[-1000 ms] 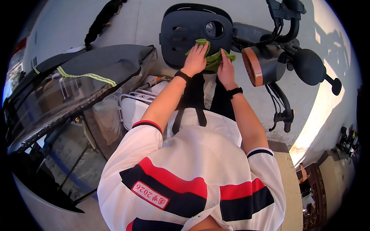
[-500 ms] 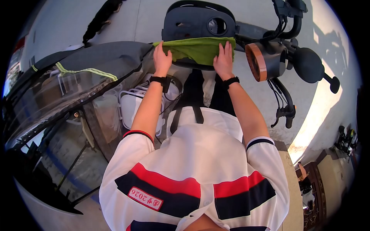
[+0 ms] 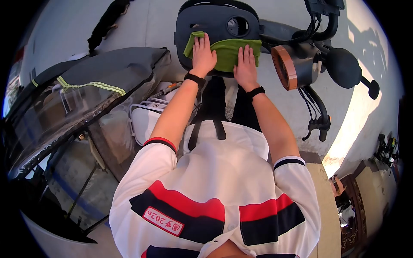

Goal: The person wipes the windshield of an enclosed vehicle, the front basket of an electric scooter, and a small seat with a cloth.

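A green cloth (image 3: 224, 50) lies spread over the lower front of a dark grey plastic shell (image 3: 186, 20) with a round opening. My left hand (image 3: 204, 56) rests flat on the cloth's left part, fingers stretched upward, and one corner of the cloth is folded near its fingertips. On the right part, my right hand (image 3: 246, 71) also lies flat with its fingers out. Both palms face the shell, so what is under them is hidden. A dark band sits on each wrist.
Right of the shell are a round headlamp (image 3: 286, 68) with a copper-coloured rim, a black mirror (image 3: 343, 71) and handlebar parts (image 3: 320, 122). At left stands a grey cover with clear panels (image 3: 107, 64), beside a white container (image 3: 144, 122). A black dog (image 3: 105, 28) is at upper left.
My left hand has moved right and up from the cloth's left edge onto its surface. The cloth's left side has shifted up the shell; my right hand has shifted slightly left and down.
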A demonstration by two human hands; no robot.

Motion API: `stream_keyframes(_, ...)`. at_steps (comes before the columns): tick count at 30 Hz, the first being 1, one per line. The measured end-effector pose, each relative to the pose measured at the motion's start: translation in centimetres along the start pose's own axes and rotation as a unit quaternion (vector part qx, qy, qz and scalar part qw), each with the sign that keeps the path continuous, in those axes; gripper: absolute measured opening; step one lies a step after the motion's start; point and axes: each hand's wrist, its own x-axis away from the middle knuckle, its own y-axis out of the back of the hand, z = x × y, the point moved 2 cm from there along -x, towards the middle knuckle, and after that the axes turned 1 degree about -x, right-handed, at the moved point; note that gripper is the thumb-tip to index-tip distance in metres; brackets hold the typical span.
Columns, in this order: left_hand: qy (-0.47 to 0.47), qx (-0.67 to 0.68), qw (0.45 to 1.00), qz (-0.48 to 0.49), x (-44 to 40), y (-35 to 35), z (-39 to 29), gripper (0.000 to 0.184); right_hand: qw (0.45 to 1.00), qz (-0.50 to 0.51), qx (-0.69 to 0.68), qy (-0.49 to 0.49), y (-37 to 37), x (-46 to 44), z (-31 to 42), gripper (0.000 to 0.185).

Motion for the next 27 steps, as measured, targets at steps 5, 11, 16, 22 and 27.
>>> stream_keyframes(5, -0.125, 0.008, 0.992, 0.031, -1.9, -1.5, -3.4, 0.074, 0.999, 0.029, 0.015, 0.014, 1.0, 0.1, -0.3, 0.079)
stream_keyframes(11, -0.249, 0.025, 0.964, 0.085, -2.0, -1.8, -4.9, 0.07, 0.999, 0.031, -0.006, 0.014, 1.0, 0.1, -0.6, 0.079)
stream_keyframes(16, -0.233, -0.031, 0.966, 0.107, -0.9, -0.5, -4.4, 0.073, 1.0, 0.014, -0.021, 0.017, 1.3, 0.2, -0.4, 0.075)
stream_keyframes(22, -0.167, -0.105, 0.98, 0.041, -1.2, 0.4, -2.3, 0.079, 1.0, 0.022, -0.018, 0.01, 1.3, -0.1, -0.4, 0.078)
stream_keyframes(27, -0.123, -0.106, 0.987, 0.011, -4.6, 1.0, -1.5, 0.078, 0.998, 0.053, -0.022, -0.004, 1.6, -0.6, -0.2, 0.078)
